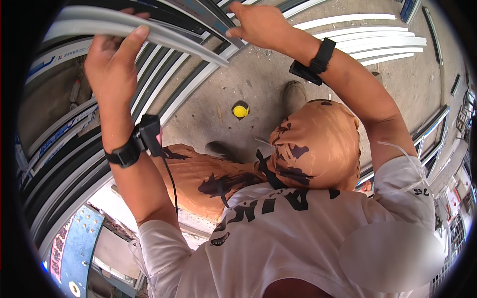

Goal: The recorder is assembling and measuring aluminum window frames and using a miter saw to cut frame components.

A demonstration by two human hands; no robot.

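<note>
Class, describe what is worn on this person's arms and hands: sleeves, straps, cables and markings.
The left sleeve and right sleeve are short and white, the right with a dark printed mark. The left hand and right hand are ungloved. The left strap is black, with a black box and thin black cable; the right strap is black too, with a dark box.

The left hand (115, 64) grips a pale grey strip (166, 36) while the right hand (259, 25) spreads beside long profiles (212, 23).
</note>
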